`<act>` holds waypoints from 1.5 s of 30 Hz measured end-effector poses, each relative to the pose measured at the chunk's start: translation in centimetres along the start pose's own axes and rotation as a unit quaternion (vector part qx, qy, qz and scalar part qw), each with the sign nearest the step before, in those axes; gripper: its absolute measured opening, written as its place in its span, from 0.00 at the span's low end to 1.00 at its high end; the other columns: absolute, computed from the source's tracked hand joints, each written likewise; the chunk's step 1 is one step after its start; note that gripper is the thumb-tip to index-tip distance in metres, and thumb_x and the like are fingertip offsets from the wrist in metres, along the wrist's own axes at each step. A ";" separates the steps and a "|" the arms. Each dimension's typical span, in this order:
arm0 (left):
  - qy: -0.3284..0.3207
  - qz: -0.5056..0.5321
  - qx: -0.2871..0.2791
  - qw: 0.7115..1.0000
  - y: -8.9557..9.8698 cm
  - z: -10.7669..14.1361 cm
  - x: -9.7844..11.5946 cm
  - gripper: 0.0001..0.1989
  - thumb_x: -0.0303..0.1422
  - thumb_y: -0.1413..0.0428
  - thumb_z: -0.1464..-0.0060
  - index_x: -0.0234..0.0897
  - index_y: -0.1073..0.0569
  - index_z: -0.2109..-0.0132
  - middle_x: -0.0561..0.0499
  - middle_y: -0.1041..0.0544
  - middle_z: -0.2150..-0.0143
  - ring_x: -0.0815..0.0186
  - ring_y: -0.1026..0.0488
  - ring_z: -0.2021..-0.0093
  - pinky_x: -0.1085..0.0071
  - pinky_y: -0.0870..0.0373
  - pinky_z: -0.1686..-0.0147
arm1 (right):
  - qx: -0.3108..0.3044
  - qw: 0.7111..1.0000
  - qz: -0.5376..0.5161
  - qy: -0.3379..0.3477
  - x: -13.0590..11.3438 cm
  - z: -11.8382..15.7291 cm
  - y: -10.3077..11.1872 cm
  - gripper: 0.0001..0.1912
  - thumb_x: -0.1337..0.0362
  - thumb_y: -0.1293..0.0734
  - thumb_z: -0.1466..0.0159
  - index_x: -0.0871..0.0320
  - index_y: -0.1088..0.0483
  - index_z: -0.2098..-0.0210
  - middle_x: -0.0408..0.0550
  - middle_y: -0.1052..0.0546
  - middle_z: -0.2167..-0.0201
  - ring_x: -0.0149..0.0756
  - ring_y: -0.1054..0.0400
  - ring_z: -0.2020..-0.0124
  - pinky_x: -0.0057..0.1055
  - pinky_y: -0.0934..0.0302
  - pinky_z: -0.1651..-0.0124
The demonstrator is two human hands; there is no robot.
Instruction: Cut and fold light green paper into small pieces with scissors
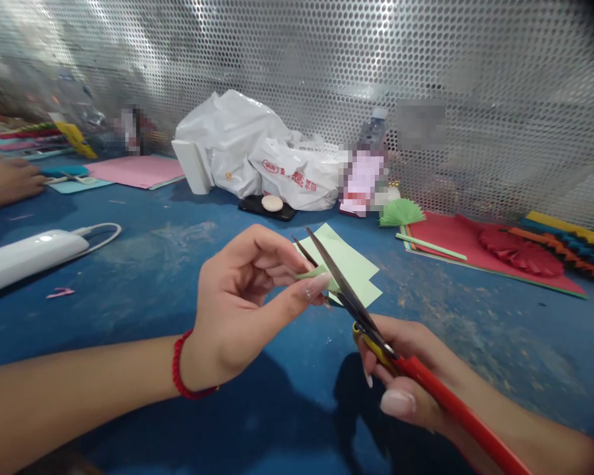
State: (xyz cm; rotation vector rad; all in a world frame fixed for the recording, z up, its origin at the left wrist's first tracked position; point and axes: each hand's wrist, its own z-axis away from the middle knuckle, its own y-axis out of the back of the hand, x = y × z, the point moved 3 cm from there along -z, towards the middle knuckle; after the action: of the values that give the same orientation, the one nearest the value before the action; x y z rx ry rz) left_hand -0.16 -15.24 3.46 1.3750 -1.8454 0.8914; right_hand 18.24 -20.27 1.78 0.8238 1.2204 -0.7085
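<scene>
My left hand (250, 300) pinches a small folded piece of light green paper (321, 274) between thumb and fingers. My right hand (410, 369) is wrapped round the red handle of a pair of scissors (359, 310). The scissor blades are parted and point up and left, with the small green piece close to or between them; exact contact is unclear. Behind my fingers, a light green sheet (349, 260) with a notched edge lies on the blue table (153, 264).
White plastic bags (232, 138) and a bottle (369, 155) stand at the back. Red paper (445, 237) with folded fans lies right. At left are a white device (34, 257), pink paper (133, 170) and another person's hand (10, 185).
</scene>
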 end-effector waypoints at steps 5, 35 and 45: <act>-0.031 -0.007 0.018 0.999 0.0 0.1 0.1 0.10 0.22 0.36 0.50 0.40 0.28 0.64 0.57 0.25 0.71 0.71 0.24 0.75 0.76 0.22 0.74 | 0.025 0.999 -0.014 -0.026 0.1 -0.1 0.0 0.33 0.32 0.32 0.48 0.57 0.39 0.71 0.39 0.41 0.76 0.27 0.51 0.76 0.26 0.54 0.76; 0.050 0.030 -0.024 0.998 0.2 0.0 -1.3 0.09 0.27 0.36 0.47 0.42 0.29 0.64 0.57 0.25 0.73 0.69 0.24 0.75 0.73 0.23 0.74 | -0.011 0.996 -0.076 -0.050 0.2 -0.2 0.2 0.30 0.37 0.29 0.47 0.57 0.41 0.71 0.36 0.45 0.78 0.25 0.54 0.77 0.26 0.58 0.76; 0.068 0.051 -0.025 0.996 0.2 0.0 -1.4 0.09 0.26 0.35 0.49 0.41 0.27 0.65 0.57 0.21 0.72 0.69 0.22 0.74 0.73 0.21 0.72 | -0.003 0.997 -0.061 -0.050 0.1 -0.1 0.2 0.29 0.38 0.30 0.45 0.58 0.40 0.70 0.38 0.43 0.76 0.26 0.54 0.75 0.25 0.58 0.76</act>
State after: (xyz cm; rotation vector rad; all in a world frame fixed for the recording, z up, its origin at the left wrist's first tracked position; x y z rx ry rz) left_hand 0.02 -14.46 2.30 1.1689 -1.8344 0.9589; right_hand 18.34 -20.06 1.64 0.7038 1.1887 -0.8359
